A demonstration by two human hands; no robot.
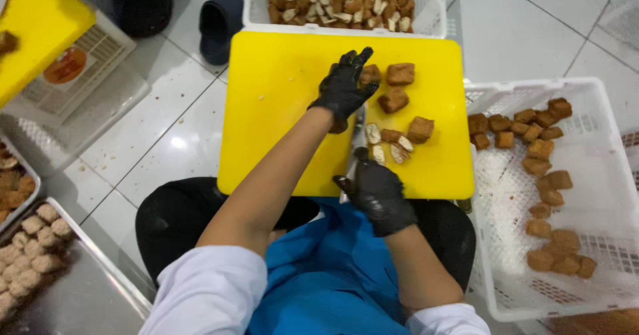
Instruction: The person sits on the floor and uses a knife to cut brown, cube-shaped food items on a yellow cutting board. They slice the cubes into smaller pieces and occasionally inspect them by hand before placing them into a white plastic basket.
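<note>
A white crate (pixel 586 102) on the right holds whole brown fried tofu blocks (pixel 546 175), the far crate (pixel 432 2) holds cut pieces (pixel 339 2), and metal trays (pixel 100 288) at near left hold paler pieces. The yellow cutting board (pixel 279 109) lies over the person's lap above a white tiled floor (pixel 166 135). The left hand (pixel 343 89), gloved black, rests its fingers half-spread on a tofu piece (pixel 370 75) mid-board, while the right hand (pixel 378 192) grips a knife (pixel 359 139) beside sliced bits (pixel 389 145).

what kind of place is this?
Likely a commercial food-prep area, worked at floor level: gloved hands cut fried tofu-like blocks on a yellow cutting board, with white plastic crates on a tiled floor.
</note>
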